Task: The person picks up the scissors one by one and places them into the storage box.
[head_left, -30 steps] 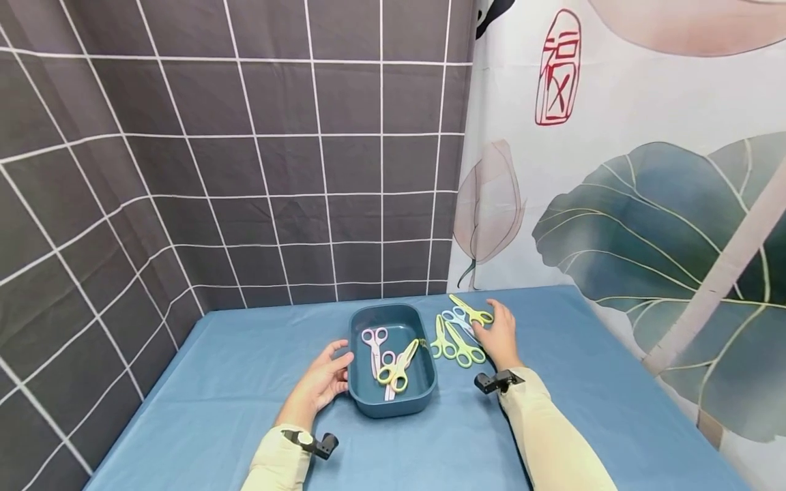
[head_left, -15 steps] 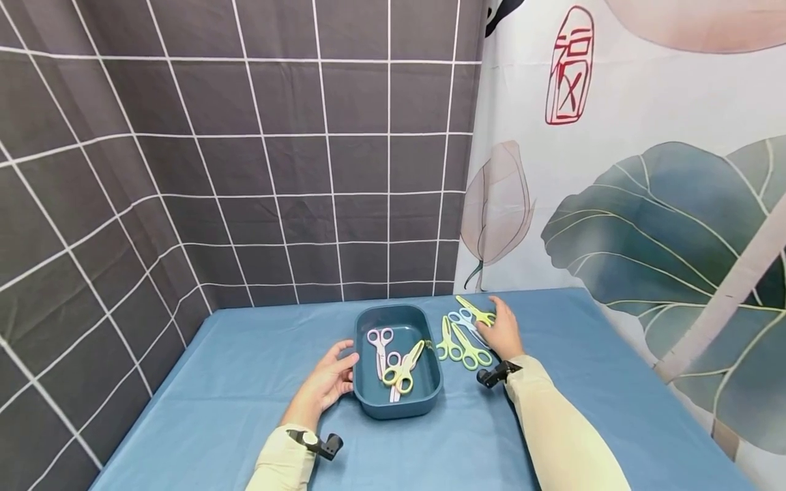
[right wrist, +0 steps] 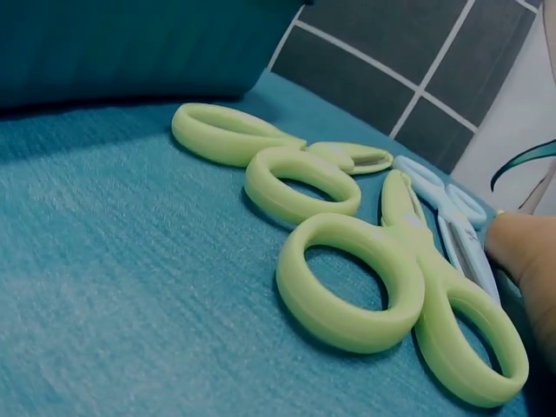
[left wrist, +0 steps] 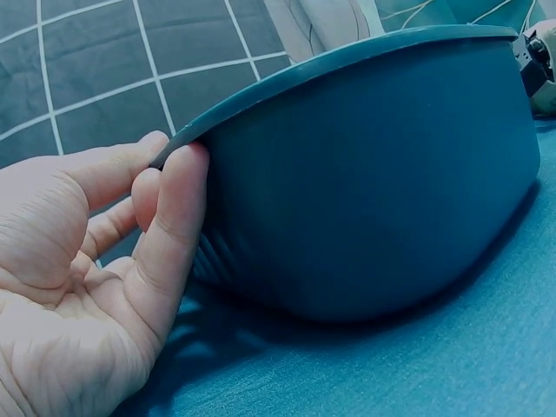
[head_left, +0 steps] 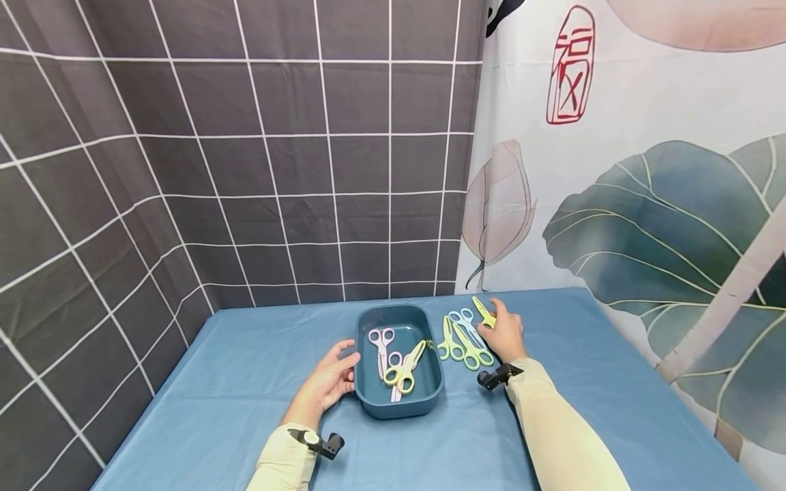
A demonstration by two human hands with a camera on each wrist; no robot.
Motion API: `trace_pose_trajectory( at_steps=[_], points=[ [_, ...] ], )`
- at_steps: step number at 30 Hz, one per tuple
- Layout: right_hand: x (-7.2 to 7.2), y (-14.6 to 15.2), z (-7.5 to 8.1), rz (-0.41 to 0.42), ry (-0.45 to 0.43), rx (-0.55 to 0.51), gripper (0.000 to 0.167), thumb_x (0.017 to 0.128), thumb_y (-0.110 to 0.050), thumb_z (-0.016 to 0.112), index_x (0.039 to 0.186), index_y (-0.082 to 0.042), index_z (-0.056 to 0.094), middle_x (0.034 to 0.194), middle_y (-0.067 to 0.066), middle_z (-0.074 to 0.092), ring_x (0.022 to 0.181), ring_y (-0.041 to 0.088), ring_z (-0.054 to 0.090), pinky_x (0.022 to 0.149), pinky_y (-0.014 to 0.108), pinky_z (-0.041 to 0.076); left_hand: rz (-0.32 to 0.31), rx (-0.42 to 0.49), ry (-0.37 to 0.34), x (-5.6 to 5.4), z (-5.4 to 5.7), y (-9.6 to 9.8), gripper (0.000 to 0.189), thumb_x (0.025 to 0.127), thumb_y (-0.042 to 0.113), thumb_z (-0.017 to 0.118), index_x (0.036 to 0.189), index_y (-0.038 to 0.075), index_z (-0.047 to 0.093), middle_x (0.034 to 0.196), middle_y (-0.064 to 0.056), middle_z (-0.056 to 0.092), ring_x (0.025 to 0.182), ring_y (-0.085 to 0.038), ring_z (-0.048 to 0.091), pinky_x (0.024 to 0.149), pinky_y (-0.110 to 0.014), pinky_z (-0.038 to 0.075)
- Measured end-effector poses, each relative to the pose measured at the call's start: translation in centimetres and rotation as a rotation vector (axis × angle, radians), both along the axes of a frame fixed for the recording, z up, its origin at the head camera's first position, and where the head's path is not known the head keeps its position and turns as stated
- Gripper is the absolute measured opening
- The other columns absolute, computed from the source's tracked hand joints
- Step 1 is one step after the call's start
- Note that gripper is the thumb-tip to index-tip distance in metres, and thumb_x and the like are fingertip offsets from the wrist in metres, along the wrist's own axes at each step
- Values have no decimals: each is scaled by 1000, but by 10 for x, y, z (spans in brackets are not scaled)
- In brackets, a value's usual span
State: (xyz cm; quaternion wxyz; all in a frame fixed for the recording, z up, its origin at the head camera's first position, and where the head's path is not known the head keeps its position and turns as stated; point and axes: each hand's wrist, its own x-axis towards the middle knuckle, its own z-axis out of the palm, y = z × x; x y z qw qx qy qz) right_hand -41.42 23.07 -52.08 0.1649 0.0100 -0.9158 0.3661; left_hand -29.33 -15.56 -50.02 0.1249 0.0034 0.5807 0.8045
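My left hand (head_left: pixel 331 378) is at the left side of a dark blue plastic bin (head_left: pixel 399 410); in the left wrist view, thumb and bent fingers (left wrist: pixel 181 187) meet at its rim. Inside the bin lie pink scissors (head_left: pixel 381 351) and yellow scissors (head_left: pixel 402 372) on top of another pink pair. To the right, my right hand (head_left: pixel 505 334) holds yellow-green scissors (head_left: pixel 484 311) by their covered handle end, blades pointing away. Beside that hand lie light-blue scissors (head_left: pixel 463 322) and two green scissors (right wrist: pixel 347 278), their handles large in the right wrist view.
A blue cloth covers the table (head_left: pixel 258 354). Dark grid curtain (head_left: pixel 295 170) hangs behind and to the left, and a white printed curtain (head_left: pixel 510 102) at the right. Each wrist bears a small black camera (head_left: pixel 331 445).
The yellow-green scissors have shifted right and turned, coming away from the light-blue pair with my right hand on them. My left hand stays at the bin. The head view has swung slightly left.
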Motion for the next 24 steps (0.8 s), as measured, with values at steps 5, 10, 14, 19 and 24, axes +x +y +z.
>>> trace_pose_trajectory(
  at_steps=[5,10,14,19,24],
  points=[
    [6,2,0,-32,10,-43,70,89,-17,70,151,-7,38,128,28,60,113,45,42,98,59,33,12,-9,3,-1,-2,1,48,104,12,55,145,8,31,74,1,52,58,-5,45,48,-18,47],
    [14,4,-4,-42,32,-122,68,90,-15,68,150,-7,39,131,28,60,118,43,40,98,58,35,12,5,-8,0,-4,3,45,104,10,54,143,9,32,74,0,51,60,-7,47,48,-18,47],
    [21,5,-4,-58,42,-179,68,89,-13,67,151,-8,38,134,27,59,122,42,37,100,59,35,0,3,-10,0,-4,4,46,104,9,54,143,8,31,75,0,51,62,-7,47,48,-18,48],
    [28,2,1,-81,44,-228,70,89,-15,68,151,-11,37,134,24,60,122,40,38,100,57,36,16,-11,-8,-1,-1,1,46,103,10,56,142,8,33,75,0,52,63,-7,47,48,-19,48],
    [36,-3,9,-91,85,-282,68,91,-16,70,151,-11,39,133,22,61,119,39,40,99,57,40,23,-28,0,0,2,-1,45,102,10,57,141,8,34,75,0,53,63,-7,48,48,-19,49]
  ],
)
